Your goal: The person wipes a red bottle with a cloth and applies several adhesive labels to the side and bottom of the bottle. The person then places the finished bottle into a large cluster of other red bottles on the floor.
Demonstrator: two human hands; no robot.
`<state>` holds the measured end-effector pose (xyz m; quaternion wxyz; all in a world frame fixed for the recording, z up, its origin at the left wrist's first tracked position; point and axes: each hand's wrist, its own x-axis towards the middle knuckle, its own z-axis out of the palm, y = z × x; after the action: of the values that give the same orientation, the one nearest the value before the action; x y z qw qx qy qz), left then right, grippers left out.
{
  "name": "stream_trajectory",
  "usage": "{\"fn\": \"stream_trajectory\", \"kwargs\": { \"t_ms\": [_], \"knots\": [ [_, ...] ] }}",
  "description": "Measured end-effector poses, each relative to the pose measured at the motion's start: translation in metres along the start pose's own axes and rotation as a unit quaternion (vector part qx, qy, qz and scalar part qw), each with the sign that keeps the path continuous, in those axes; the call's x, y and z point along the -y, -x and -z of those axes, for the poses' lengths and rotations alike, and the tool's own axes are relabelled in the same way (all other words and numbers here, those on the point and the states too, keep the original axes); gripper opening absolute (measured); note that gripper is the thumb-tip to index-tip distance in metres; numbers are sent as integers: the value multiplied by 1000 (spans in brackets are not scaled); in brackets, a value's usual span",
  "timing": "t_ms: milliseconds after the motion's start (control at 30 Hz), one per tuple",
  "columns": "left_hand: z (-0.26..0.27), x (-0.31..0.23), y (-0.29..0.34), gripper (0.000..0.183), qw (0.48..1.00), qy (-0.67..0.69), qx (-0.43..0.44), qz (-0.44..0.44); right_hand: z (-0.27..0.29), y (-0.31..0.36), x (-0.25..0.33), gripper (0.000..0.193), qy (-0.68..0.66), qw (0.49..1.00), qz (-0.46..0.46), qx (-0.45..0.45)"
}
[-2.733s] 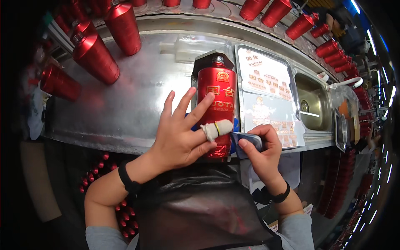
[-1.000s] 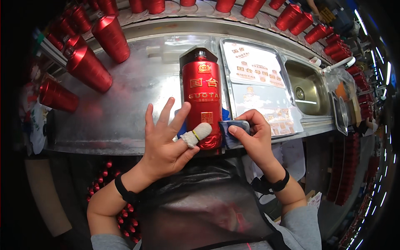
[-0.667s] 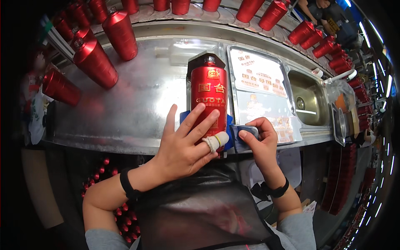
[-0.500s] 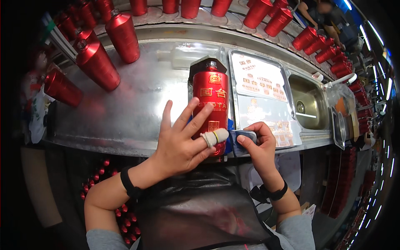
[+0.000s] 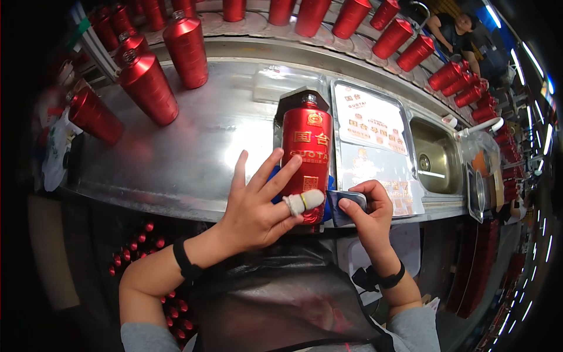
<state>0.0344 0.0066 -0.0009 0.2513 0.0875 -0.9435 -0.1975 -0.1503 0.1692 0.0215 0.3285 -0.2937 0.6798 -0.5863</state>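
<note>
On counter (image 5: 193, 158) near front edge, just left of tray (image 5: 335, 126): super glossy red bottle (image 5: 298, 167), gold print (image 5: 302, 137), dark cap (image 5: 309, 99). Left hand (image 5: 255, 208) fingers spread wide over it, no grip, can't tell if touching. Right hand (image 5: 375, 220) fingers pinch dark flat piece (image 5: 339, 207) tight.

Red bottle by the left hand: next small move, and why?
Probably a light rub with the covered index finger of the left hand: it sits over the bottle's lower front, other fingers spread, while the right hand pinches the dark pad just right of it. Contact is hard to judge.
</note>
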Motion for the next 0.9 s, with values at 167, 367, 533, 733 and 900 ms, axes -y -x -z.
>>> {"fn": "stream_trajectory", "kwargs": {
  "t_ms": [167, 367, 533, 733, 900],
  "knots": [
    [-5, 10, -4, 32, 999, 3, -24, 46, -14, -2, 13, 20, 59, 993, 106, -9],
    [1, -1, 34, 32, 997, 58, 10, 52, -36, -23, 40, 29, 298, 884, 357, 44],
    [15, 7, 48, 31, 989, 114, 1, 92, -45, -17, 50, 29, 419, 770, 464, 128],
    [13, 8, 48, 34, 981, 158, -34, 110, -40, -10, 55, 27, 380, 785, 445, 202],
    [0, 4, 40, 37, 983, 166, -5, 75, -23, -5, 42, 27, 323, 844, 373, 211]
  ]
}}
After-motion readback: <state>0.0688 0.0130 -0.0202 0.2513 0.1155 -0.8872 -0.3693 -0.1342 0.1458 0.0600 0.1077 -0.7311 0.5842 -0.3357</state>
